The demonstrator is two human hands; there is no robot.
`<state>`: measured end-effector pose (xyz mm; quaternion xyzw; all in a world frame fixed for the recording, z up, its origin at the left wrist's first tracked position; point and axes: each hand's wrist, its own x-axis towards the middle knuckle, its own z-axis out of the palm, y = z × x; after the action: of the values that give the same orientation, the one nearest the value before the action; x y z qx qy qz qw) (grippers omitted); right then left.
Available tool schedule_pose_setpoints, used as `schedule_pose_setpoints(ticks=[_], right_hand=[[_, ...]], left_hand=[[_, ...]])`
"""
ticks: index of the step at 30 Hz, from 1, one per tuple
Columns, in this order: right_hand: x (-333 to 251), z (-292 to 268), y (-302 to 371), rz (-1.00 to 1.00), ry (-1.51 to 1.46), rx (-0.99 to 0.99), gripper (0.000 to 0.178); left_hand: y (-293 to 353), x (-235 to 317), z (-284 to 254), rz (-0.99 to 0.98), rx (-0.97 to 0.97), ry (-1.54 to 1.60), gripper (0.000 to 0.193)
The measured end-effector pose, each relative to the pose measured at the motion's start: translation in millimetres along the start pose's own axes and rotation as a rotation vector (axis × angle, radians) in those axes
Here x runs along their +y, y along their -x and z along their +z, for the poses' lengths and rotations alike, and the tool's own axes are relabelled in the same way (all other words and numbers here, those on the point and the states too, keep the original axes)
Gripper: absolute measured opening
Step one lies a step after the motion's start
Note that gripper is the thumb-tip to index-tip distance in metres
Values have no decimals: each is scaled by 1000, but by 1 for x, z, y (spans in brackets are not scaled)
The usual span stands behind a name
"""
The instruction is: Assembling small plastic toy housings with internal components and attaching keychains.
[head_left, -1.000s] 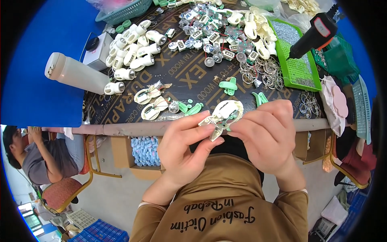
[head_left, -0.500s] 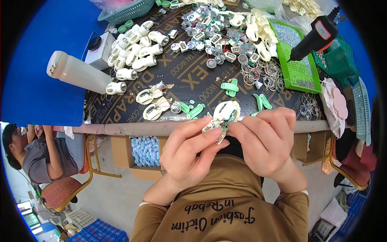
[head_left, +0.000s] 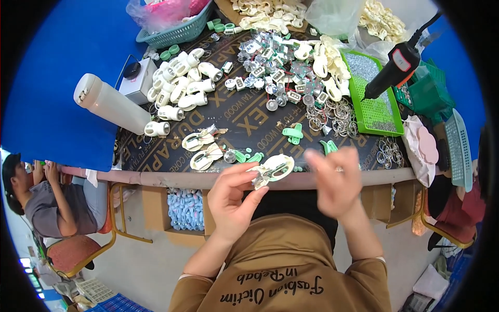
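My left hand (head_left: pixel 232 200) pinches a cream flashlight housing half (head_left: pixel 275 170) at its narrower end, just over the table's near edge. A green and metal part shows inside its rounded end. My right hand (head_left: pixel 338 183) is raised to the right of the housing, apart from it. Motion smears its fingers, so whether anything is in them does not show. Beyond it lies a green plastic clip piece (head_left: pixel 329 147), and another green piece (head_left: pixel 293 134) is farther in. Two open housing halves (head_left: pixel 207 156) with wires and a clear lens lie to the left.
Assembled cream flashlights (head_left: pixel 179 86) pile up at the left beside a white bottle (head_left: pixel 112 106). Circuit parts (head_left: pixel 275 70) and metal rings (head_left: pixel 387 152) lie farther right. A black electric screwdriver (head_left: pixel 392 70) hangs over a green tray (head_left: pixel 382 112). Someone sits at the far left.
My right hand has come away from the housing and moved up and right. My left hand keeps its hold, and the housing now lies more sideways. The view has shifted slightly.
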<state>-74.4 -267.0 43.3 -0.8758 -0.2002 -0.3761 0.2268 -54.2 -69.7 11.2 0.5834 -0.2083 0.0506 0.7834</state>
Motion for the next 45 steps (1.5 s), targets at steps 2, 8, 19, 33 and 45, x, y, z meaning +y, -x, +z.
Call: schedule_pose_setpoints(ticks=[2, 8, 19, 33, 45], right_hand=[[26, -6, -14, 170, -13, -5, 26], [109, -18, -35, 340, 151, -200, 8], [107, -5, -25, 381, 216, -441, 5], [101, -9, -25, 679, -148, -262, 7], [81, -28, -12, 1036, -1186, -189, 13]], left_hand=[[1, -3, -8, -6, -18, 10, 31], [3, -21, -21, -37, -52, 85, 30], [3, -26, -27, -50, -77, 152, 30], [-2, -17, -18, -24, -16, 97, 30], [2, -13, -9, -72, -67, 67, 29]])
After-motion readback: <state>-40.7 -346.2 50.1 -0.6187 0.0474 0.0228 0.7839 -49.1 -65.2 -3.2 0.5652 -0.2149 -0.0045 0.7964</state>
